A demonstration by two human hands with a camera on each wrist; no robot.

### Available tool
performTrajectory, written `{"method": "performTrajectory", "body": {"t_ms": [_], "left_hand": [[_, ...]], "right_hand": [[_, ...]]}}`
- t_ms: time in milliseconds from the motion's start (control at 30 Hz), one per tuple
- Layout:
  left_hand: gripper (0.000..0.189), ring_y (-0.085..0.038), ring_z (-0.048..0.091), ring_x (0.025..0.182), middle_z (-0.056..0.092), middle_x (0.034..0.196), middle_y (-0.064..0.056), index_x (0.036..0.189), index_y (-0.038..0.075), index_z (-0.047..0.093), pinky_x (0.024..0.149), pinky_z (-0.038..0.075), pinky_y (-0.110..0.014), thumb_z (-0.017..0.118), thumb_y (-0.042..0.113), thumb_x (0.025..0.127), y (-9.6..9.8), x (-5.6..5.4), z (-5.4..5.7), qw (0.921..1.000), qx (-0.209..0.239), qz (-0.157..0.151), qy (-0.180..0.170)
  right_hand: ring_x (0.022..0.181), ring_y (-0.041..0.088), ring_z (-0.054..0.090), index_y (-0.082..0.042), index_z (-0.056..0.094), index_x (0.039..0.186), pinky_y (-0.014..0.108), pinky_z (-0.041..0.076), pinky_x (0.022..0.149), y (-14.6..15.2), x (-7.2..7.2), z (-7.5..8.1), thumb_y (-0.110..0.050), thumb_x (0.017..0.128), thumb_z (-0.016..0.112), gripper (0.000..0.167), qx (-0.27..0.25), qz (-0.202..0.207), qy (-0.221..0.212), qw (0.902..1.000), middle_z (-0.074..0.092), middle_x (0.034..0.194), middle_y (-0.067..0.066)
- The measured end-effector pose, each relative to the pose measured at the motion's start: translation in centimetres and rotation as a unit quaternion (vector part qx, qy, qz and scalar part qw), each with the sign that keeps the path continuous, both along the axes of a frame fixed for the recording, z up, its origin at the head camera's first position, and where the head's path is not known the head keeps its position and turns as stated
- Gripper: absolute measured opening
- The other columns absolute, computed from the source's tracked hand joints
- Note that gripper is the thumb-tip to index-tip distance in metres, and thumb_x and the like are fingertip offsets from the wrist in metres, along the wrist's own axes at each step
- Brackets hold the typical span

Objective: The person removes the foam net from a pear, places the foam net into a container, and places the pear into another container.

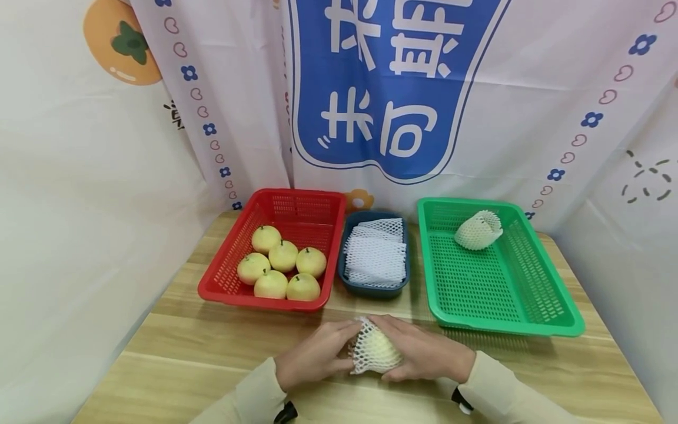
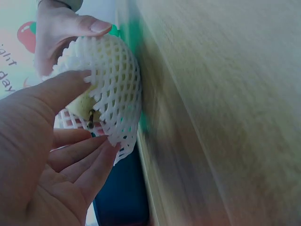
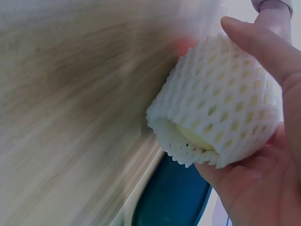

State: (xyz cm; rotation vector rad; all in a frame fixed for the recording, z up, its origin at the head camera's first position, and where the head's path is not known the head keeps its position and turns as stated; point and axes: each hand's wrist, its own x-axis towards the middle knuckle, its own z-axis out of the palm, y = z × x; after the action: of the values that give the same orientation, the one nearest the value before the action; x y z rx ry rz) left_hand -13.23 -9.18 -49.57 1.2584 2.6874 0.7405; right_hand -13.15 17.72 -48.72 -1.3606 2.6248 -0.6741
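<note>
A round yellow pear [image 2: 83,104] sits inside a white foam net sleeve [image 1: 369,353] at the table's front middle, between both hands. The left hand [image 1: 320,353] pinches the open rim of the sleeve with thumb and fingers; the pear's stem shows through that opening in the left wrist view. From the other side, the right hand [image 1: 424,351] grips the sleeved pear, thumb and fingers curled round it. In the right wrist view the near end of the foam net sleeve [image 3: 221,99] gapes, with pale yellow skin visible inside.
A red basket [image 1: 212,288] with several bare pears [image 1: 271,285] stands back left. Beside it, a dark blue tray [image 1: 373,291] holds stacked foam nets [image 1: 375,256]. On the right, a green basket [image 1: 471,282] contains one net-covered fruit [image 1: 478,230]. A printed curtain hangs behind.
</note>
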Motion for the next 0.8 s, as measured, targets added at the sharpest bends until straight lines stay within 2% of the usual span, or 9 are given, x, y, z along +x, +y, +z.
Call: {"method": "performTrajectory", "body": {"t_ms": [100, 200, 367, 467, 567, 800], "left_hand": [[0.065, -0.010, 0.065, 0.127, 0.067, 0.143, -0.005, 0.149, 0.006, 0.056, 0.106, 0.056, -0.029, 0.082, 0.020, 0.091, 0.4, 0.0, 0.0, 0.9998, -0.016, 0.002, 0.008], [0.067, -0.011, 0.063, 0.130, 0.064, 0.148, -0.006, 0.151, 0.004, 0.053, 0.108, 0.055, -0.029, 0.080, 0.021, 0.092, 1.0, 0.0, -0.1, 0.9998, -0.020, 0.002, 0.000], [0.051, -0.002, 0.063, 0.115, 0.068, 0.139, -0.001, 0.138, 0.007, 0.058, 0.095, 0.057, -0.020, 0.077, 0.014, 0.092, 2.0, -0.1, -0.3, 0.9996, -0.006, 0.001, -0.029], [0.048, 0.001, 0.062, 0.108, 0.069, 0.133, 0.001, 0.133, 0.009, 0.060, 0.089, 0.056, -0.017, 0.077, 0.006, 0.089, 2.3, -0.2, -0.5, 0.9992, 0.006, 0.007, -0.040], [0.053, 0.000, 0.062, 0.111, 0.069, 0.136, 0.000, 0.137, 0.008, 0.060, 0.091, 0.057, -0.018, 0.077, 0.001, 0.087, 2.2, -0.2, -0.7, 0.9987, 0.020, 0.009, -0.047], [0.061, -0.002, 0.061, 0.120, 0.065, 0.145, -0.004, 0.144, 0.006, 0.058, 0.098, 0.058, -0.022, 0.079, 0.001, 0.087, 1.7, -0.1, -0.8, 0.9982, 0.034, 0.012, -0.049]], "right_hand": [[0.138, 0.028, 0.057, 0.000, 0.026, 0.164, 0.046, 0.051, 0.114, -0.2, 0.0, 0.0, -0.040, 0.086, 0.087, 0.108, -0.005, 0.002, 0.013, 0.9999, 0.050, 0.158, 0.010], [0.137, 0.029, 0.059, 0.004, 0.029, 0.162, 0.046, 0.052, 0.114, -0.5, -0.1, 0.0, -0.039, 0.086, 0.087, 0.105, -0.007, 0.001, 0.024, 0.9997, 0.051, 0.157, 0.013], [0.134, 0.028, 0.062, 0.007, 0.035, 0.157, 0.042, 0.054, 0.112, -0.9, -0.3, 0.2, -0.035, 0.082, 0.090, 0.102, -0.015, 0.008, 0.040, 0.9991, 0.057, 0.152, 0.014], [0.133, 0.028, 0.063, 0.007, 0.035, 0.157, 0.041, 0.055, 0.111, -0.9, -0.3, 0.4, -0.033, 0.080, 0.092, 0.104, -0.010, 0.006, 0.035, 0.9993, 0.058, 0.151, 0.015], [0.133, 0.028, 0.063, 0.007, 0.035, 0.158, 0.041, 0.055, 0.111, -1.0, -0.2, 0.4, -0.032, 0.080, 0.092, 0.105, -0.002, 0.000, 0.026, 0.9996, 0.057, 0.152, 0.016], [0.139, 0.029, 0.058, 0.006, 0.031, 0.161, 0.043, 0.052, 0.114, -0.9, -0.1, 0.6, -0.033, 0.082, 0.090, 0.106, 0.010, 0.000, 0.009, 0.9999, 0.052, 0.159, 0.015]]}}
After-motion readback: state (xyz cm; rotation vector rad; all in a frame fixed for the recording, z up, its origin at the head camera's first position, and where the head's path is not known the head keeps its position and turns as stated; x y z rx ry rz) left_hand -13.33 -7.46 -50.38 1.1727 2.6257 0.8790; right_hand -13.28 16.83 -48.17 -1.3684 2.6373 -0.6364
